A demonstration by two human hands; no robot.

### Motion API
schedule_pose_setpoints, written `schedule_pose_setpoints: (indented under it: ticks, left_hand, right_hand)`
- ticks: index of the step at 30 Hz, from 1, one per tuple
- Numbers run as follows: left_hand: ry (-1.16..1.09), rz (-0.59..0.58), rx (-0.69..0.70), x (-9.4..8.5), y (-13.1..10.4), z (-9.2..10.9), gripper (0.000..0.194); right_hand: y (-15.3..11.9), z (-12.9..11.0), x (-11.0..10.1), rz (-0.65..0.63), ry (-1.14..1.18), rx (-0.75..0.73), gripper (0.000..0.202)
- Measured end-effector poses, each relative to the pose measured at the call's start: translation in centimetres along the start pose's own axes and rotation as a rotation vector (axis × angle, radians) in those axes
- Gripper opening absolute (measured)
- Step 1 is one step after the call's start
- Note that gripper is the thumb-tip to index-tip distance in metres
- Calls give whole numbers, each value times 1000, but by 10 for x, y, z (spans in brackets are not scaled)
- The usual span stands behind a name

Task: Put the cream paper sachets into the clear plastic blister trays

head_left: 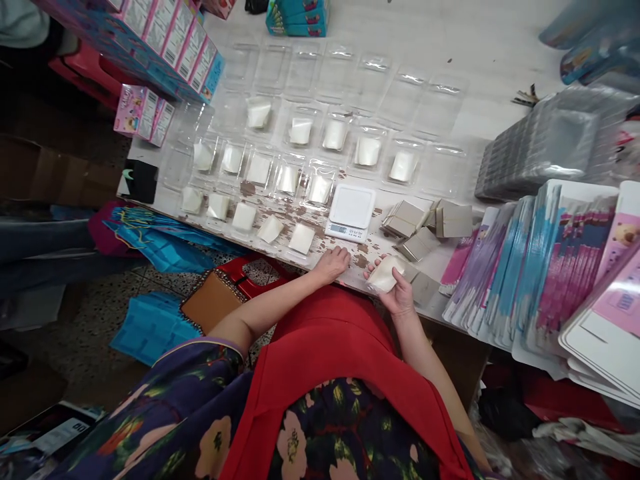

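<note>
Apparently mid-handling, right hand (401,298) part-closed around white packet (384,275); likely needed light grip. Left hand (332,265) rested loosely curled, seemingly empty.

A long white worktable (500,40) dominates the room, its near edge worn through to brown patches. Below that edge, a red plastic chair (243,268) and a brown studded seat (213,300) stand on a speckled tiled floor (97,333). Beyond the table's left end sits brown cardboard (75,175). Soft light whitens the tabletop; the space beneath is dim.
</note>
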State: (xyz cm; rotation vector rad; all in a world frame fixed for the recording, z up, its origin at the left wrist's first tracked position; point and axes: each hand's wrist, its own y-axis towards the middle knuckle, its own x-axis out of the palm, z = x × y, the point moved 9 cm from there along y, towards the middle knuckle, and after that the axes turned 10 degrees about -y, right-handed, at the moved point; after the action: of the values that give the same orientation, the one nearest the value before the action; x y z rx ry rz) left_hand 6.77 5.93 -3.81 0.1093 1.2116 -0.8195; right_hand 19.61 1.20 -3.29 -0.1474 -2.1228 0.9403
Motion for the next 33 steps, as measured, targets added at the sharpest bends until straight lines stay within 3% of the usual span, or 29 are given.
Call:
schedule_pose_setpoints:
  ticks: [4, 7, 11, 13, 15, 18, 20, 22, 25, 28, 31, 33]
  left_hand:
    - [-13, -19, -25, 10, 11, 4, 27]
    - [-104, 50, -172, 5, 13, -18, 24]
    - [-416, 248, -448, -13, -10, -55, 14]
    - [-606, 374, -499, -29, -26, -60, 12]
    - [-728, 493, -410, -53, -35, -48, 14]
    - [-667, 562, 29, -95, -36, 6, 17]
    - [-511, 469, 359, -105, -37, 49, 17]
    - [-356, 329, 542, -99, -38, 76, 16]
    - [-243, 177, 554, -90, -40, 79, 22]
    - [-267, 151, 444, -101, -45, 69, 30]
    - [-267, 168, 314, -117, -45, 65, 65]
    - [-213, 113, 293, -118, -40, 71, 88]
  right_hand:
    - [-1, 3, -3, 5, -3, 16, 30]
    - [-1, 5, -5, 9, -7, 39, 32]
    - [1, 4, -5, -8, -9, 60, 32]
    - [3, 5, -2, -28, -16, 77, 32]
    - [4, 8, 5, -71, -29, 113, 35]
    - [4, 14, 18, -141, -35, 177, 47]
    - [4, 15, 26, -167, -29, 170, 53]
    - [3, 14, 34, -189, -42, 151, 57]
    - [0, 15, 42, -214, -82, 154, 55]
    - [-2, 14, 47, -218, -93, 160, 39]
    - [-2, 15, 52, -231, -133, 178, 32]
    - [-1, 17, 55, -224, -165, 195, 29]
